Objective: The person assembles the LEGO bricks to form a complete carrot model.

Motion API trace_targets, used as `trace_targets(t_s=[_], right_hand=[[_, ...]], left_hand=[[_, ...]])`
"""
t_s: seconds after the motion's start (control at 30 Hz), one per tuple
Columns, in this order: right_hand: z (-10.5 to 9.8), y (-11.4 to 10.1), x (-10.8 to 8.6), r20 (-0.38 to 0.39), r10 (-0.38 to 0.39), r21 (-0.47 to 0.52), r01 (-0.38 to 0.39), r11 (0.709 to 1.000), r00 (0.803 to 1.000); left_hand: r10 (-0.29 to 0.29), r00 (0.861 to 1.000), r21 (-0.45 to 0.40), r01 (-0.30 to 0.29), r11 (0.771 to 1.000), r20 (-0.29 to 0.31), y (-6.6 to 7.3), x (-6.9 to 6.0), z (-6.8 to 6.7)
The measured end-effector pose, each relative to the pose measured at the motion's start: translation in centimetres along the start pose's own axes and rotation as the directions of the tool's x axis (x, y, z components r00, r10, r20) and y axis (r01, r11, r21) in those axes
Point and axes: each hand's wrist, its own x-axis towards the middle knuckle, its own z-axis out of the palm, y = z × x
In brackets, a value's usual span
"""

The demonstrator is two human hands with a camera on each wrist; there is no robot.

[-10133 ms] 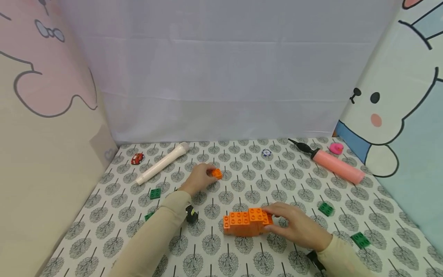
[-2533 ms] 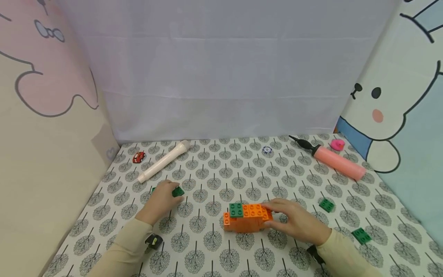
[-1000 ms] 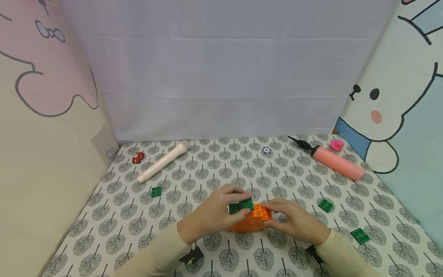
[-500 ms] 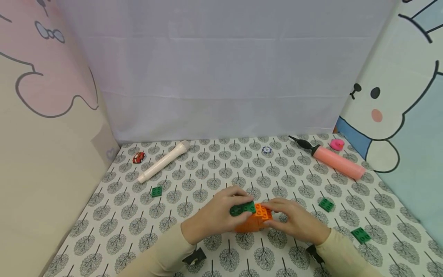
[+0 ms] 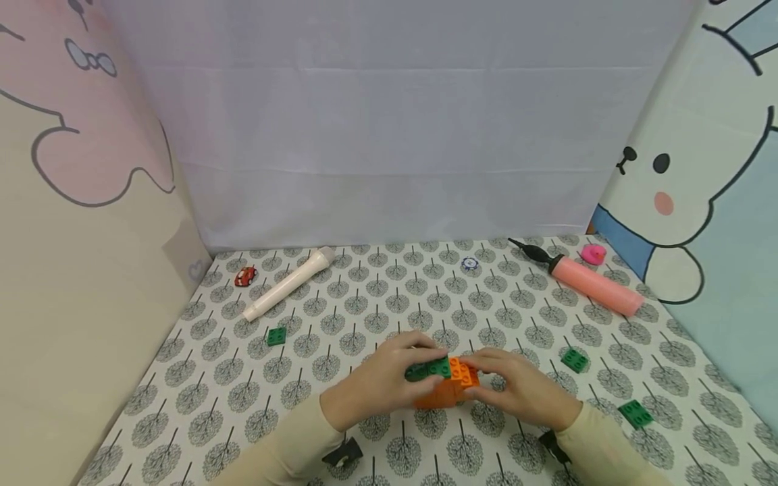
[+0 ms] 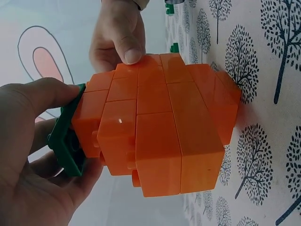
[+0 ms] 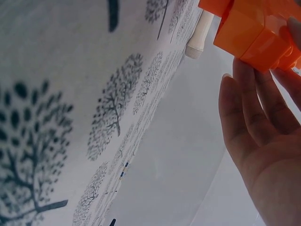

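Observation:
Near the table's middle stands a block of stacked orange toy bricks [image 5: 440, 395], wider in its middle layers than at its top and base in the left wrist view. My left hand [image 5: 385, 374] pinches a green toy brick [image 5: 439, 368] against the top of it. Beside that one, another green brick [image 5: 416, 372] shows partly under the fingers. In the left wrist view a green brick [image 6: 68, 141] lies along the block's top, tilted at one edge. My right hand [image 5: 523, 391] grips the block's right end between thumb and fingers.
Loose green bricks lie at left [image 5: 276, 335] and at right [image 5: 574, 360], [image 5: 635, 414]. Along the back are a red toy car [image 5: 246, 276], a white microphone-like stick [image 5: 288, 283], a poker chip [image 5: 469, 263], a pink balloon pump [image 5: 595, 285] and a pink rubber duck [image 5: 593, 254].
My left hand has brought a green brick from the left side onto the orange block and lowered it against the top. The right hand keeps its grip on the block's right end.

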Motion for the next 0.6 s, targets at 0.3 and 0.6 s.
trace_targets(t_s=[0.3,0.6], right_hand=[[-0.11,0.01,-0.03,0.003,-0.005,0.003,0.004,1.000,1.000],[-0.03,-0.09,-0.03,0.007,0.006,0.004,-0.006,1.000,1.000]], left_hand=[[-0.062,0.998,-0.081,0.063,0.995,0.021,-0.15,0.10,0.04],[-0.067,0.997,-0.073,0.069,0.995,0.021,-0.17,-0.17,0.10]])
